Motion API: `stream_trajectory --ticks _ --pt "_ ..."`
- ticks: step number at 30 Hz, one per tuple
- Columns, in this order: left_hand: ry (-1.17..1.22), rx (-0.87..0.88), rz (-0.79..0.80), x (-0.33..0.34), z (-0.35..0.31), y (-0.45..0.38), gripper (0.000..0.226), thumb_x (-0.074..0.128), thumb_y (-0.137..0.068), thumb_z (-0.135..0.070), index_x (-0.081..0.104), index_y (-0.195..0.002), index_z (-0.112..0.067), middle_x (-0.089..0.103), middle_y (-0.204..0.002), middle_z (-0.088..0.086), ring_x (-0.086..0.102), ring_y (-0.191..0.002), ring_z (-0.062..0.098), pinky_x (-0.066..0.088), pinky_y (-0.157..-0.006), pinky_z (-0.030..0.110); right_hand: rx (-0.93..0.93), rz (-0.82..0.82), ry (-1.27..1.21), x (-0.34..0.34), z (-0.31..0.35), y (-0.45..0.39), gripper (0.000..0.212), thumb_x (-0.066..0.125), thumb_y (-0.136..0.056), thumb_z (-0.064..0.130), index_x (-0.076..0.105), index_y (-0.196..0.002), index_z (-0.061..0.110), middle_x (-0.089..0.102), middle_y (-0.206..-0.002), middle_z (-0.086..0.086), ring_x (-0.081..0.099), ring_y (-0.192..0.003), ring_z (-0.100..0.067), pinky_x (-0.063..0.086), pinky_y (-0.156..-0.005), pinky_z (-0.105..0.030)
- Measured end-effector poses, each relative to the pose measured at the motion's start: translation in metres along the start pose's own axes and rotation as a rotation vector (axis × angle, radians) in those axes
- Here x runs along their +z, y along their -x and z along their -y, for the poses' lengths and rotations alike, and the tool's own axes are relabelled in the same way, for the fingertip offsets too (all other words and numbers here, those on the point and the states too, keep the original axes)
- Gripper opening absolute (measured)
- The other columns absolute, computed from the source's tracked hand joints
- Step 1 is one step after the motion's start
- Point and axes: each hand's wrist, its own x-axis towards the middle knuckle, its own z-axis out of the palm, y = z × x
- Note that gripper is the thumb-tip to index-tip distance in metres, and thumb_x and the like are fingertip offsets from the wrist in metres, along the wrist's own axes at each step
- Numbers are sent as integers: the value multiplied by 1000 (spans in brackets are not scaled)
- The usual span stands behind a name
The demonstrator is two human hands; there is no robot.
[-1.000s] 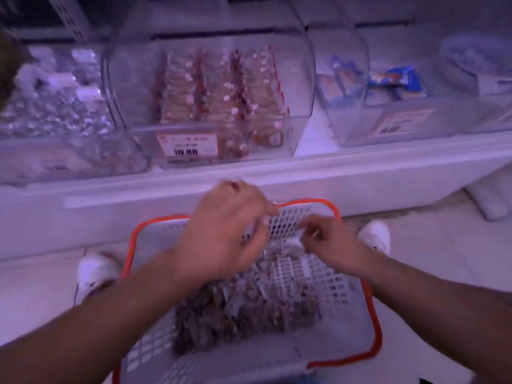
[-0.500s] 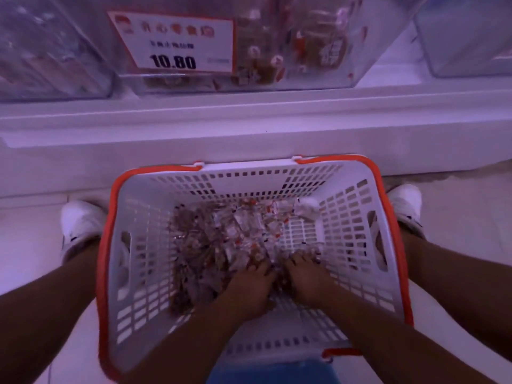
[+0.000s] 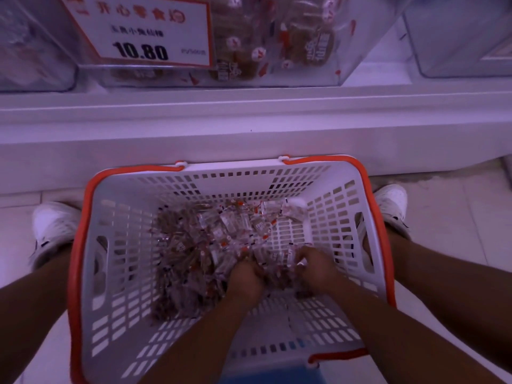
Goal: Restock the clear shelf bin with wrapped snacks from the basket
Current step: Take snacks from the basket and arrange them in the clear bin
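Both hands are digging into the heap of wrapped snacks (image 3: 221,245) lying on the floor of the white basket (image 3: 346,217), which is sitting just below the clear shelf bin (image 3: 304,51). The left hand (image 3: 245,278) and right hand (image 3: 315,268) are curling shut around packets. Scooping from beneath and cupping the load together should be limiting spills. The packets are lying jumbled, sharing no common long axis.
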Motion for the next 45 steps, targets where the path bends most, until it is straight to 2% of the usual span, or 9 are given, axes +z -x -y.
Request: stream_trajectory --ticks 5,11,14,18,29,33,36,40,45 --pt "426 -66 -3 -33 -8 3 40 68 -80 0 62 -116 -16 62 -106 3 62 -89 16 49 -75 22 64 -69 -122 -26 6 -8 15 81 -79 25 66 -81 24 66 -84 6 66 -89 -17 53 -76 -27" --pt "625 -94 7 -126 -56 23 29 58 -72 3 74 -93 -8 63 -56 7 48 -42 19 35 -43 21 -10 -27 -549 -89 86 20 23 82 -79 13 68 -96 7 70 -97 -14 74 -72 -23 60 -60 -33" --pt "703 9 74 -169 -98 68 20 55 -63 -9 71 -75 -7 55 -52 8 42 -38 18 23 -43 18 -219 -93 -567 -135 143 57 24 80 -79 8 70 -101 3 68 -105 -12 73 -78 -16 59 -66 -27" --pt "775 133 -38 -207 -135 132 33 53 -69 -2 72 -94 -9 64 -66 13 46 -45 21 24 -50 21 -651 -517 -238 -184 199 126 23 83 -75 11 74 -96 16 65 -92 2 62 -86 -2 39 -71 0" --pt "1237 423 69 -238 -172 225 13 62 -90 -25 59 -89 -13 46 -68 4 43 -57 12 25 -49 25 -1314 -682 -87 -173 240 187 29 73 -86 24 75 -110 8 72 -111 -1 67 -106 -11 52 -92 -23" --pt "1238 446 13 -246 -175 216 22 61 -90 -23 60 -106 -9 50 -76 12 47 -66 19 39 -58 26 -1012 -338 -548 -179 248 185 31 79 -79 18 73 -107 30 76 -100 10 72 -94 -4 56 -83 -19" --pt "1247 420 -5 -246 -176 208 33 61 -87 -27 63 -111 -5 59 -98 23 48 -91 32 39 -70 36 -821 -401 -799 -178 256 180 21 78 -79 17 73 -96 28 77 -87 4 73 -84 -7 53 -73 -14" --pt "1259 357 -114 -237 -178 198 24 60 -95 -20 67 -105 1 69 -105 29 56 -93 35 50 -91 57 -551 -359 -1173 -178 267 174 12 61 -93 18 73 -95 15 75 -78 -8 70 -71 -23 55 -65 -34" --pt "1275 294 -87 -234 -174 193 17 49 -100 -11 64 -93 -13 61 -70 7 47 -56 15 36 -50 24 -428 -136 -1357 -187 267 168 16 64 -87 0 72 -99 8 74 -89 -20 72 -83 -34 60 -72 -46"
